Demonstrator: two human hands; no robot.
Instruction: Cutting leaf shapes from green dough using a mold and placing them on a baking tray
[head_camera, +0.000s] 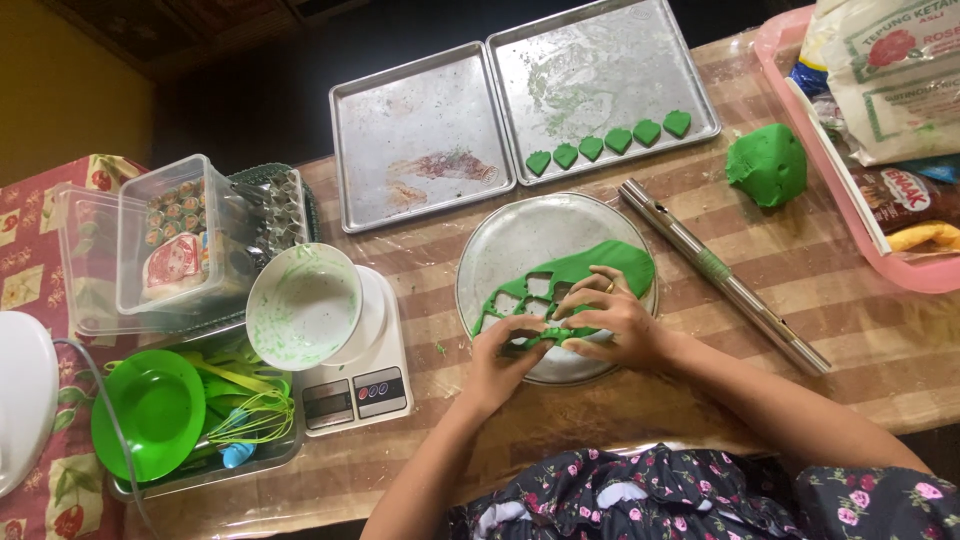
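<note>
A flat sheet of green dough (590, 268) with several cut-out holes lies on a round metal plate (510, 240). My left hand (505, 350) and my right hand (610, 318) meet at the near edge of the sheet, fingers pinching the green dough strip between them. Several green heart-shaped dough pieces (606, 144) stand in a row on the right baking tray (600, 60). A lump of green dough (766, 164) rests on the table to the right.
An empty baking tray (420, 130) lies beside the right one. A metal rolling tube (720, 272) lies right of the plate. A dough-smeared white bowl (303, 305) sits on a kitchen scale (355, 390). Plastic boxes (170, 240), a green bowl (148, 410), and a pink tray (900, 265) with packets surround them.
</note>
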